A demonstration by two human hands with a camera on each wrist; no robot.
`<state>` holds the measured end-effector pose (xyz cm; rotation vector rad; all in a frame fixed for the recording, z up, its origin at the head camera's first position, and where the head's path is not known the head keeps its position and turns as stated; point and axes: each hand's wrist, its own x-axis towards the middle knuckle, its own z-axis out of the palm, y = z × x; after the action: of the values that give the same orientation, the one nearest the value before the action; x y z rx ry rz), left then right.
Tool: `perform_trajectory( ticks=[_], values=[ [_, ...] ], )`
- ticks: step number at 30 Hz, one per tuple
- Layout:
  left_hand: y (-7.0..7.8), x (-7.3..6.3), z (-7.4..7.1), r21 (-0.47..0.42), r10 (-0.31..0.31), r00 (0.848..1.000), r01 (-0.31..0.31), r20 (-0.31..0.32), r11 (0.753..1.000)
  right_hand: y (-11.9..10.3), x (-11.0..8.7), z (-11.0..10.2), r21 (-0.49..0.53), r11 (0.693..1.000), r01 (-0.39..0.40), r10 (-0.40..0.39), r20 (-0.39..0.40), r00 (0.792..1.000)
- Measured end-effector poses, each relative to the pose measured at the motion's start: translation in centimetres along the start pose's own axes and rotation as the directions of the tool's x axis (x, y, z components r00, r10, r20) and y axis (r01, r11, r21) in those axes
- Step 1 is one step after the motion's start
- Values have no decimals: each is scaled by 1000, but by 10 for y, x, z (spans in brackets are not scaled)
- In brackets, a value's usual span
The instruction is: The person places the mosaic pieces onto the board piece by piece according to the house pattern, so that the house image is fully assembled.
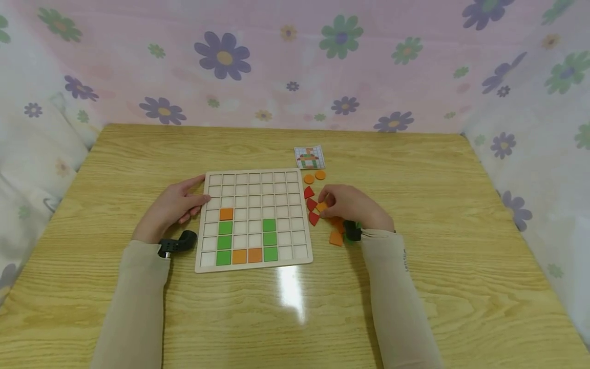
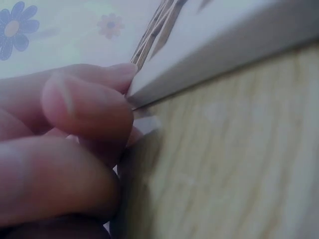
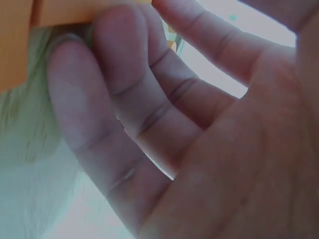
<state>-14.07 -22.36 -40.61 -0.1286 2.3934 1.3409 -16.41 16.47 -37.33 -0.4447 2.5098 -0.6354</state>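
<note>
Cloth [image 1: 272,97] with big flowers hung on the left, at the back and on the right of a yellow wooden table [image 1: 451,246]. The left hand [image 1: 172,205] held nothing; its pointing finger and thumb touched the left edge of a pale board [image 1: 254,227]. The board lay flat, with green squares [image 1: 224,242] and orange squares [image 1: 239,256] in some of its boxes. A white shine sat on the table below it. A picture card [image 1: 304,163], orange rounds [image 1: 309,179] and red pieces [image 1: 311,204] lay near its right side. There the right hand [image 1: 350,204] pinched an orange piece [image 1: 322,206].

The left wrist view showed the board's thick side, which the head view did not. The right wrist view showed the palm, hidden from above.
</note>
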Motion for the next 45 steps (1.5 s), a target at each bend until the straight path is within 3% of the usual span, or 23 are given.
perform_trajectory(
  ticks=[14, 25, 35, 45],
  values=[
    [4, 2, 1, 32, -38, 999, 38, 2, 999, -4, -1, -2, -15, 1000, 4, -4, 11, 1000],
    [5, -1, 2, 50, -1, 999, 0, 35, 999, -5, -1, -3, 20, 1000, 12, -13, 10, 1000],
    [5, -1, 1, 22, 16, 996, -18, 82, 1000, 1, 2, -1, 81, 996, 28, -27, -19, 999],
    [5, -5, 2, -72, -21, 995, 27, 94, 997, 5, 2, -2, 86, 996, 10, -3, -78, 997]
  ],
)
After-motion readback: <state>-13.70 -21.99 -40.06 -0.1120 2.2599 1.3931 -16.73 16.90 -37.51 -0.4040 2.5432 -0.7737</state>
